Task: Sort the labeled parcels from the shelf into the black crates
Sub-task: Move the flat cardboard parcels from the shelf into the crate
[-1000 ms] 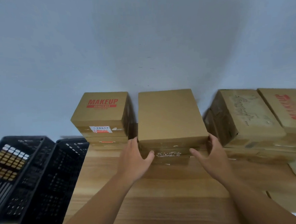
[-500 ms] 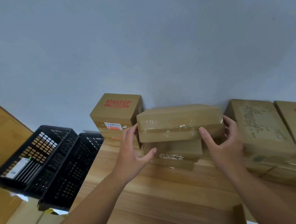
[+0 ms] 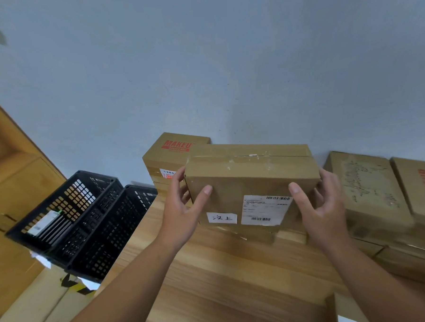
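Parcel [image 3: 244, 181] gripped at its ends by left hand [image 3: 182, 211] and right hand [image 3: 320, 209] — fingers [image 3: 181, 178] curled behind, mostly hidden.

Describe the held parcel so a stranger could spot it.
Look along the wooden top to the cardboard boxes against the wall. The parcel is the one held up between the left hand and right hand, in front of the MAKEUP box. Only it shows a white handwritten tag beside a barcoded label.
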The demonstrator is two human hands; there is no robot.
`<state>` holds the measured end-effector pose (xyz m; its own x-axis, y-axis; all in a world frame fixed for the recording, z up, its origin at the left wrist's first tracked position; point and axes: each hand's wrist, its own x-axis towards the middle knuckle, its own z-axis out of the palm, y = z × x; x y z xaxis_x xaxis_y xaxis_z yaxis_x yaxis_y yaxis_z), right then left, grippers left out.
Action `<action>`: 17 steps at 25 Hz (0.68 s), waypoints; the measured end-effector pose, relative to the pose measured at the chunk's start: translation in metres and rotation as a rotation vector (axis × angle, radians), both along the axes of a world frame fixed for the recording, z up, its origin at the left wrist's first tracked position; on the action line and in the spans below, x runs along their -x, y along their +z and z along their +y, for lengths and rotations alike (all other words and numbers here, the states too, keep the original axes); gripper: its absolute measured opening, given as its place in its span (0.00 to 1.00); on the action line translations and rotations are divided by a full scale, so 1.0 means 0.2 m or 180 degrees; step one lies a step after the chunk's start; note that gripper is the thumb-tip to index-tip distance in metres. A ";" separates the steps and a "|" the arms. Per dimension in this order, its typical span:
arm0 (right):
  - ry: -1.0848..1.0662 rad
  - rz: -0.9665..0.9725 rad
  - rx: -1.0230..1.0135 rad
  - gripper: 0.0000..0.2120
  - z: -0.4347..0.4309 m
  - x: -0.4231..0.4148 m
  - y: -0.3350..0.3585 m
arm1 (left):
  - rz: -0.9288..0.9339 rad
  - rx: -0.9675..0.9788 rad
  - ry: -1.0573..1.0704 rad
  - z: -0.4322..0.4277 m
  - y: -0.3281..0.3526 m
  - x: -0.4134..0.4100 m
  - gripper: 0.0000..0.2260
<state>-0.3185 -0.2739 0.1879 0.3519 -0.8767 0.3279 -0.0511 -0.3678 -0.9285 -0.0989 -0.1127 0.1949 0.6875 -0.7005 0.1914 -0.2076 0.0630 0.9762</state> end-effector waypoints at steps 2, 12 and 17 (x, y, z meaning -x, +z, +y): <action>0.0141 0.0110 0.0003 0.33 0.00 0.03 -0.01 | 0.0080 0.0049 0.0101 0.00 0.01 0.03 0.26; 0.0508 0.0550 -0.0062 0.45 0.00 0.17 -0.03 | 0.0280 -0.0197 0.0287 0.02 0.05 0.10 0.24; 0.0112 0.0091 -0.0776 0.27 -0.05 0.17 -0.02 | 0.0206 -0.0436 -0.0095 0.17 -0.06 0.15 0.27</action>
<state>-0.3524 -0.2840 0.1833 0.3897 -0.9158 0.0975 -0.0698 -0.1349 -0.9884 -0.1296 -0.0790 0.1830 0.6739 -0.7372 0.0486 -0.1441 -0.0665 0.9873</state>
